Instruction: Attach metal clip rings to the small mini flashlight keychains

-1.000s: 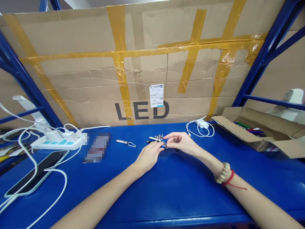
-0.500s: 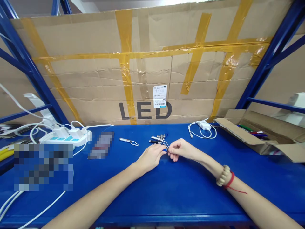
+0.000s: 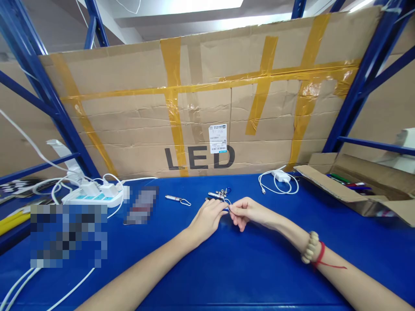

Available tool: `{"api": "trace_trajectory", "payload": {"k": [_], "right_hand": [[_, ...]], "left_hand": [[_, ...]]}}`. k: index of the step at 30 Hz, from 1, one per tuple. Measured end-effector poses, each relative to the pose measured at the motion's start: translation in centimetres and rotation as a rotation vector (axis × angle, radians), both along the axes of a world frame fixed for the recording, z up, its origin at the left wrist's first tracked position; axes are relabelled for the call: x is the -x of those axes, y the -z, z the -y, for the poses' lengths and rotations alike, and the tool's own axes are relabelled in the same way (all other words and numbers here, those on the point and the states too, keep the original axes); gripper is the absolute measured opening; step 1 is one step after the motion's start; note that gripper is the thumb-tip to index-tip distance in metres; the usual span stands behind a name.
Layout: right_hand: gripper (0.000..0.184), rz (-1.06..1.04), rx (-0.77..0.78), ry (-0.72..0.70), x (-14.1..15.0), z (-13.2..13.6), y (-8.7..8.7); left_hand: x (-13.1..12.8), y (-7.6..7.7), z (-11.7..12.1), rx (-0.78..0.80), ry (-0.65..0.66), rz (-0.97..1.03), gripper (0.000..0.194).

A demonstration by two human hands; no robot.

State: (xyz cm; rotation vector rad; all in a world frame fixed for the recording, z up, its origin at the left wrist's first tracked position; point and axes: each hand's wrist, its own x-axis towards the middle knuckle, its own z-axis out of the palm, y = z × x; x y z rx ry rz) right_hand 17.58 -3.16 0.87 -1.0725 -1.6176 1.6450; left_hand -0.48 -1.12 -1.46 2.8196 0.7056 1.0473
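My left hand (image 3: 207, 220) and my right hand (image 3: 248, 212) meet at the middle of the blue table (image 3: 246, 268), fingers pinched together on a small blue keychain flashlight (image 3: 227, 209) that is mostly hidden between them. Just behind the hands lies a little heap of silver keychain flashlights (image 3: 218, 194). A single silver keychain flashlight (image 3: 177, 199) with a clip lies to the left of the heap. My right wrist wears a bead bracelet and a red string.
A white power strip (image 3: 94, 196) with plugged chargers and white cables sits at the left. A white charger with coiled cable (image 3: 279, 179) lies at the back right. An open cardboard box (image 3: 356, 190) holding pens stands at the right. A taped cardboard sheet marked LED backs the table.
The view tilted upward. My right hand closed from a loose spread into a pinch and both hands drew slightly nearer to me with the small flashlight.
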Motion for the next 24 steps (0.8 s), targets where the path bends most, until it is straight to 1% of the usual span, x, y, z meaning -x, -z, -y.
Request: {"api": "trace_trajectory", "payload": {"k": [2, 5, 8, 10, 13, 15, 19, 21, 24], "right_hand": [[0.053, 0.008, 0.024, 0.033, 0.1, 0.0, -0.2], [0.054, 0.049, 0.015, 0.070, 0.1, 0.0, -0.5], [0.055, 0.108, -0.054, 0.049, -0.1, -0.4, -0.7], [0.052, 0.193, -0.191, 0.089, -0.5, -0.7, -0.5], [0.043, 0.336, -0.471, 0.272, -1.0, -1.3, 0.0], [0.038, 0.368, -0.640, 0.328, -1.2, -1.6, 0.3], [0.030, 0.379, -0.946, 0.308, -1.6, -1.8, 0.9], [0.027, 0.408, -1.042, 0.315, -1.7, -1.8, 0.9], [0.023, 0.457, -1.139, 0.277, -1.8, -1.6, 0.7]], "left_hand": [[0.0, 0.0, -0.1, 0.021, 0.000, 0.002, 0.017], [-0.1, 0.1, -0.3, 0.047, 0.018, 0.012, 0.022], [-0.2, 0.3, -0.5, 0.043, 0.017, 0.050, 0.024], [-0.2, 0.3, -0.6, 0.052, 0.000, 0.063, 0.023], [-0.3, 0.3, -0.5, 0.105, -0.031, 0.085, 0.022], [-0.3, 0.2, -0.5, 0.151, -0.044, 0.126, 0.023], [-0.4, 0.5, -0.7, 0.195, -0.056, 0.171, 0.024], [-0.4, 0.6, -0.8, 0.189, -0.063, 0.167, 0.023], [-0.3, 0.8, -0.9, 0.183, -0.052, 0.158, 0.020]]}}
